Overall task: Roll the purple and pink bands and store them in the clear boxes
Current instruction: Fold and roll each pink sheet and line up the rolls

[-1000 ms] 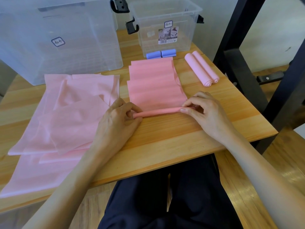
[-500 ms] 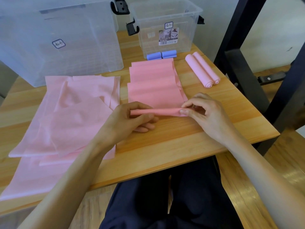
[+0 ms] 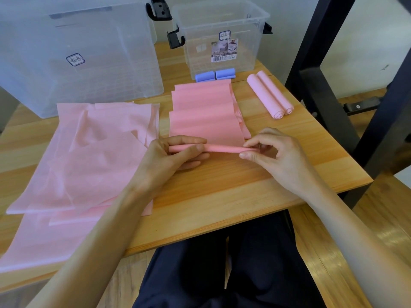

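Your left hand point(image 3: 171, 155) curls round the roll's point(image 3: 222, 149) left end, thumb on top. Your right hand point(image 3: 273, 154) pinches its right end. Both forearms reach forward.

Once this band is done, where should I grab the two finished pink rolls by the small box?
Probably across the middle of the two pink rolls, from above. They lie touching side by side, on the wooden table, angled away from you, so fingers closing over both outer flanks should lift them together without unrolling.

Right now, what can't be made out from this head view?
- Small clear box label text: too small.
- Large clear box: top and left side cut off by the frame.
- Left hand fingertips: tucked under the pink band roll.
- Pink sheets: count unclear, overlapping.
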Demonstrator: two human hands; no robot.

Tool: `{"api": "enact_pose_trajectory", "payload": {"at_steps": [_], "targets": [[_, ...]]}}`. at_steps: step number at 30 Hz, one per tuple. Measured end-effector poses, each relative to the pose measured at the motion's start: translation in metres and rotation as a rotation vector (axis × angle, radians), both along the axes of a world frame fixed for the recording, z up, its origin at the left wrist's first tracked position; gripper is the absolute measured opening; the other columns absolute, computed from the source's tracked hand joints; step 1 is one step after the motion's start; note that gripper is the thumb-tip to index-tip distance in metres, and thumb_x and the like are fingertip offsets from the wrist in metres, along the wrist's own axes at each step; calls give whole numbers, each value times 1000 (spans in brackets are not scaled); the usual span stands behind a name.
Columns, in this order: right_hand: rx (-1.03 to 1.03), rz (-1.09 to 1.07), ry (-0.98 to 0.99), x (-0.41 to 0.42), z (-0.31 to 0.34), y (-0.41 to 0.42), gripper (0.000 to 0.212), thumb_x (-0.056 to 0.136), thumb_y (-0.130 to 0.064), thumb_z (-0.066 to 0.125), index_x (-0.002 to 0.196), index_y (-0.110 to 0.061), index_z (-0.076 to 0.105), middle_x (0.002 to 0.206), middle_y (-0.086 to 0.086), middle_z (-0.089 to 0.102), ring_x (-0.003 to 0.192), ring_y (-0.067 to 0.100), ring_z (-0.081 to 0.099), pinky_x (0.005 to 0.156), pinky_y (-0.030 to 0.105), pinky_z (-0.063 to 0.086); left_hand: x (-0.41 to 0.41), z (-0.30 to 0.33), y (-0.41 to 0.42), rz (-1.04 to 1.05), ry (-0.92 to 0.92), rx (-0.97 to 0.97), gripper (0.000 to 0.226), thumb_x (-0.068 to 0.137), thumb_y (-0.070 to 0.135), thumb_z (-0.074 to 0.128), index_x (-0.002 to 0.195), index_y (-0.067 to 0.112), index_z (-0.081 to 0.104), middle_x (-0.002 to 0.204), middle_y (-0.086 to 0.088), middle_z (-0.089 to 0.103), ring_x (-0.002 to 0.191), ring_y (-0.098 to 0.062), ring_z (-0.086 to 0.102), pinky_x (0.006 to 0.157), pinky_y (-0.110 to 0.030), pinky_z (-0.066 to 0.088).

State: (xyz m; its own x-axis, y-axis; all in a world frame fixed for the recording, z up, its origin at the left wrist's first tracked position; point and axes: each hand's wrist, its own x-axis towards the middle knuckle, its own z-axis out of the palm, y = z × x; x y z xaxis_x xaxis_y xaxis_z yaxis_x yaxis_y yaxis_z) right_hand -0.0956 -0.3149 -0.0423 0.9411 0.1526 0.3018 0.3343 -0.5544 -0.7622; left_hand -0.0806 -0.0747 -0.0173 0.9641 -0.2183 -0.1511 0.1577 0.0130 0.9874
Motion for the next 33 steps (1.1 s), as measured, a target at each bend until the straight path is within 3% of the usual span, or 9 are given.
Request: {"api": "enact_pose_trajectory", "payload": {"at_steps": [3, 7, 13, 18, 26, 33], "targets": [[-7, -20, 32, -2, 3, 3, 25, 78, -35, 76, 100, -22, 74, 88, -7, 61, 80, 4, 54, 74, 14, 44, -1, 0, 0, 24, -5, -26, 24, 73, 20, 72, 95, 10, 74, 86, -8, 77, 88, -16, 75, 76, -21, 59], [-1, -85, 173, -7, 8, 1, 66, 64, -58, 72, 125, -37, 55, 84, -8, 64, 69, 3, 58, 66, 14, 49, -3, -1, 0, 53, -12, -47, 18, 80, 15, 71, 96, 7, 73, 87, -6, 77, 90, -17, 75, 77, -21, 59], [325, 53, 474, -6, 22, 9, 80, 69, -38, 80, 141, -31, 47, 86, 3, 74, 57, 16, 61, 46, 25, 49, -4, 1, 0, 36, -5, -72, 20, 80, 16, 71, 97, 6, 73, 89, -5, 77, 91, -16, 74, 78, -21, 59], [400, 156, 584, -5, 29, 23, 77, 72, -32, 79, 141, -29, 45, 90, 11, 76, 53, 17, 61, 40, 26, 47, -7, 2, -4, 22, -8, -100, 21, 78, 17, 71, 97, 8, 73, 89, -4, 76, 92, -16, 74, 79, -21, 58], [509, 143, 568, -7, 25, 28, 71, 71, -22, 81, 135, -28, 52, 93, 16, 74, 59, 20, 65, 44, 29, 52, -8, 2, -5, 36, -12, -94, 23, 75, 16, 72, 97, 8, 73, 89, -7, 77, 91, -17, 74, 81, -22, 59], [509, 135, 547, -6, 23, 31, 59, 78, -17, 80, 131, -27, 55, 85, 8, 75, 63, 18, 66, 48, 28, 54, -10, 2, -5, 39, -18, -66, 24, 75, 18, 74, 97, 9, 74, 92, -11, 77, 93, -19, 74, 81, -23, 59]]}}
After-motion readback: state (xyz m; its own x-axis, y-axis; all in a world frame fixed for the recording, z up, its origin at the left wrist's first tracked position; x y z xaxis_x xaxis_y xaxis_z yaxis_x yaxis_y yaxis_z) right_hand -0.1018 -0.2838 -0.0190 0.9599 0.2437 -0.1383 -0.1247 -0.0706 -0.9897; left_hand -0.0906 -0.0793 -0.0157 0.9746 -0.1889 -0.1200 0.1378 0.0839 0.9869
